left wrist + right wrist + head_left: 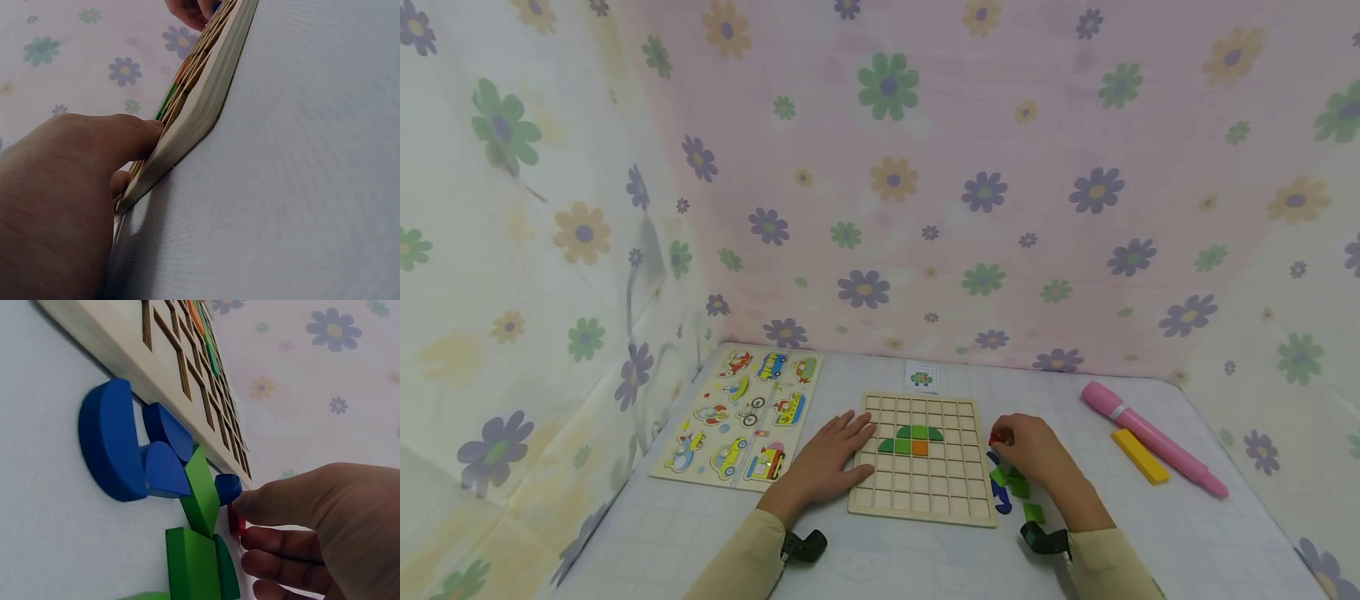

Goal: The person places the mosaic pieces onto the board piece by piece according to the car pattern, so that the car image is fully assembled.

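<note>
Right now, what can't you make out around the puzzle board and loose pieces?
Red piece: right wrist view, partly hidden by the right-hand grip, so its full shape is unclear.
Pattern card: head view, too small to read square by square.
Lowest green piece: right wrist view, cut off by the bottom edge.
Board: left wrist view, seen nearly edge-on and cut off at the top; most squares unreadable.

I see a pinkish flowered curtain [940, 125] hanging behind the pale counter [917, 562]. A whiter flowered panel [542, 275] closes my left, flowered fabric [1262, 275] my right, under soft light.
</note>
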Demonstrator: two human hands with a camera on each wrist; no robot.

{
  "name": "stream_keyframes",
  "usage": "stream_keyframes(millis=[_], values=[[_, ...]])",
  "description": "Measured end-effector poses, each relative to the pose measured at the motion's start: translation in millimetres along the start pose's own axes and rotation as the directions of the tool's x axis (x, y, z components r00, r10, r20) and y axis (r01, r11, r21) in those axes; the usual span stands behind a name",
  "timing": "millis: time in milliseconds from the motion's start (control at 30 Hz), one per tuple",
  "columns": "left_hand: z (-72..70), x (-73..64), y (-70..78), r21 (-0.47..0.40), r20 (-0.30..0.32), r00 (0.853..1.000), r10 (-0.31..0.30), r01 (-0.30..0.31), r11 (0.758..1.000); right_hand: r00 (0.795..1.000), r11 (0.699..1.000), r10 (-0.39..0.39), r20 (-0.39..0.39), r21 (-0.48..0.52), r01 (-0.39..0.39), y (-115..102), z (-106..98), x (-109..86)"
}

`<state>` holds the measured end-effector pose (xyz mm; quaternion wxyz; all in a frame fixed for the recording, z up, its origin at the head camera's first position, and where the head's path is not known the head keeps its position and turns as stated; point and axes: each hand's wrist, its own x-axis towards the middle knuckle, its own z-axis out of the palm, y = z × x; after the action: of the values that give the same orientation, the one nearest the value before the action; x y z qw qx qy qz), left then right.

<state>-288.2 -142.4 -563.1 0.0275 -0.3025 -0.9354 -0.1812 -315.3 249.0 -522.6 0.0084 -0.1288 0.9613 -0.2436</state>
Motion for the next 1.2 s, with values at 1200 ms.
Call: stream_keyframes(millis=[1200], values=[[0.5, 1.0, -1.6, -0.008, -0.015, 1.0, 0.01, -0.01, 1.0, 0.988, 0.987, -0.142, -0.067, 0.068, 0.146, -55.6, 20.9, -4.5]])
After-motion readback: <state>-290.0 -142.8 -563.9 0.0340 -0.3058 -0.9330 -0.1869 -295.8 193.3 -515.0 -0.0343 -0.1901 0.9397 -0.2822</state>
